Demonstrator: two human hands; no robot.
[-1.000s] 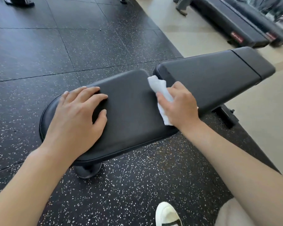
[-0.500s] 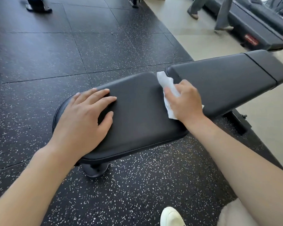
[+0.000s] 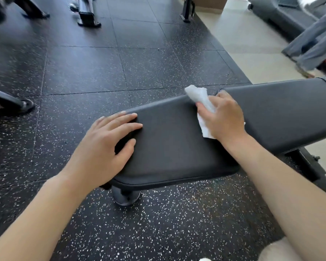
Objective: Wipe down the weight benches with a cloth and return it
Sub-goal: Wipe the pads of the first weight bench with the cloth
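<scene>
A black padded weight bench lies across the view: its seat pad is in the middle and its long back pad runs off to the right. My left hand rests flat on the left end of the seat pad, fingers straight and spread. My right hand grips a crumpled white cloth and presses it on the far right corner of the seat pad, by the gap between the two pads. Part of the cloth sticks out above and below the hand.
Black speckled rubber floor tiles surround the bench; a beige floor starts at the right. Another person's legs stand at the upper right near treadmills. Machine feet stand at the top and far left. The bench foot sits below the seat.
My right hand has slid the cloth toward the far edge of the seat pad. The view has tilted up, showing more floor and machines. My left hand has stayed put.
</scene>
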